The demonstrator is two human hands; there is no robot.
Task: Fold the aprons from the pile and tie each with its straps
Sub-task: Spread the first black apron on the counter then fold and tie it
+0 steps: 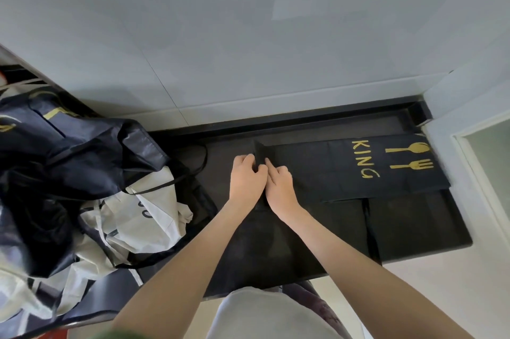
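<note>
In the head view, both hands meet at the middle of the dark stone countertop point(345, 124). The left hand point(246, 179) and the right hand point(281, 186) touch each other, fingers curled, and each one pinches a raised fold of the black fabric apron with the gold "KING" and spoon-and-fork print point(331, 170). This apron lies flat and stretches away to the right of the right hand. To the left of the left hand is the crumpled pile of dark blue and white aprons point(82, 173). A thin black strap point(204, 157) loops between the pile and the left hand. Beyond the fingertips stands the grey tiled wall point(220, 34).
</note>
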